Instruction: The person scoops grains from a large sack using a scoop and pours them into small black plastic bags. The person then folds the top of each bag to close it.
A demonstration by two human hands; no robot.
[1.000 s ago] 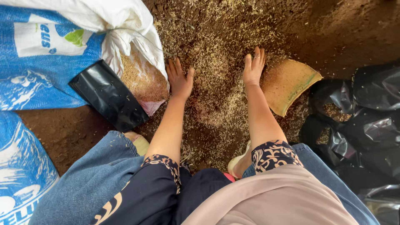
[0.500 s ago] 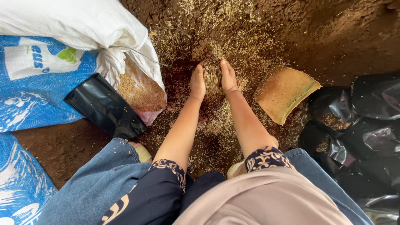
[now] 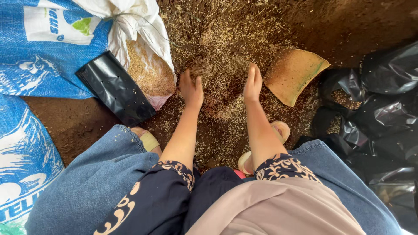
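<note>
Half a second ago both palms were pressed together around a scoop of husks; now the left hand (image 3: pixel 191 89) and right hand (image 3: pixel 253 82) have parted and stand on edge, loosely cupped, holding nothing; the scoop has been let go. The loose heap of pale, dry rice husks (image 3: pixel 220 65) lies spread on the brown soil between them (no single heading), its longer run leading away from the knees; a curved tan scoop-like shard (image 3: pixel 294 74) rests just right.
</note>
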